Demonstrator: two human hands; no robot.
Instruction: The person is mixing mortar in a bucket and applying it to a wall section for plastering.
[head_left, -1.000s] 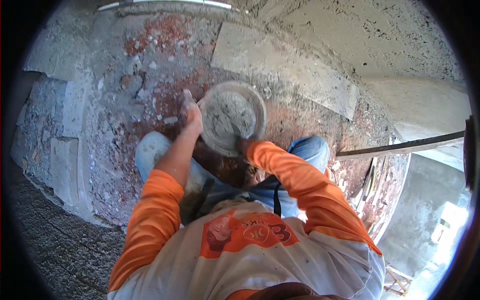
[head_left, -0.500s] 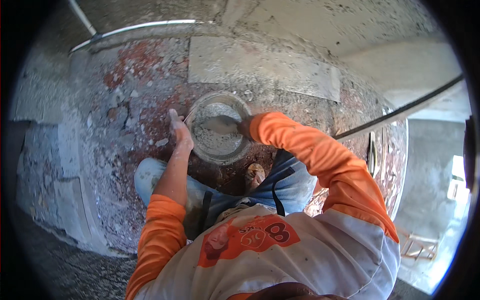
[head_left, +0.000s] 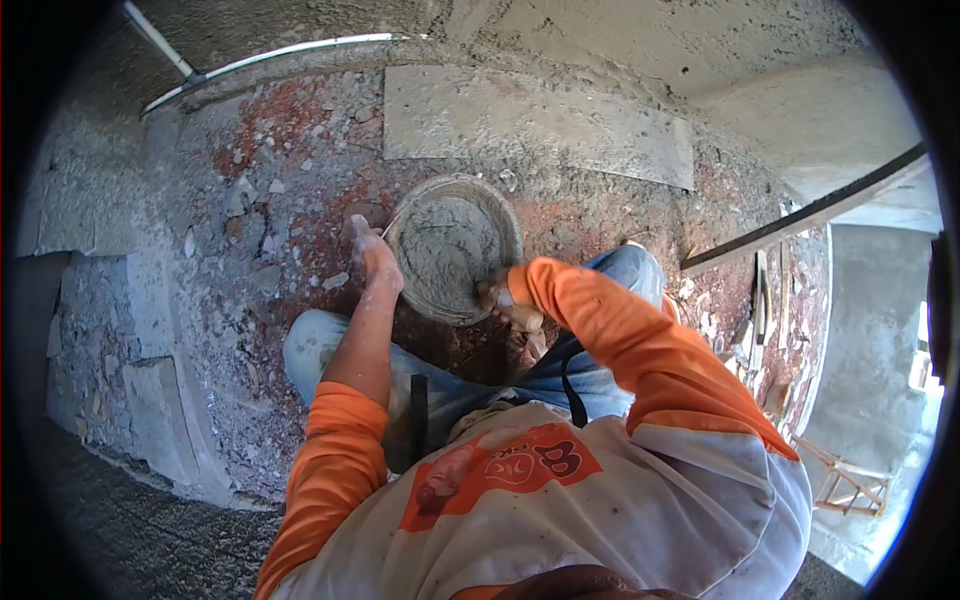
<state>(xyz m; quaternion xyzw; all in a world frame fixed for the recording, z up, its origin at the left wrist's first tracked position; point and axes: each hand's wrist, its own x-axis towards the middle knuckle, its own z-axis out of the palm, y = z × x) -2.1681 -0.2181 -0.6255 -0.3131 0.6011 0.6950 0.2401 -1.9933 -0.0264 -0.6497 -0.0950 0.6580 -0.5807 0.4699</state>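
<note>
A round, mortar-caked basin (head_left: pixel 418 190) of wet grey mortar (head_left: pixel 445 240) stands between my bent knees, above my dusty foot (head_left: pixel 525 345). My left hand (head_left: pixel 375 250) grips its left rim. My right hand (head_left: pixel 492 295) is closed at the lower right of the basin, on the trowel seen half a second ago, whose blade is now hidden. My orange sleeves reach in from below.
Rubble (head_left: pixel 245 195) covers the red, grit-strewn floor. A flat grey slab (head_left: pixel 530 125) lies behind the basin, a white pipe (head_left: pixel 320 45) along the top. A long board (head_left: pixel 800 215) slants at right, near loose strips (head_left: pixel 760 300) and a wooden frame (head_left: pixel 850 480).
My right hand moved up with the trowel blade lying across the mortar, then down to the lower right, where the blade is out of sight. My left hand stays on the rim.
</note>
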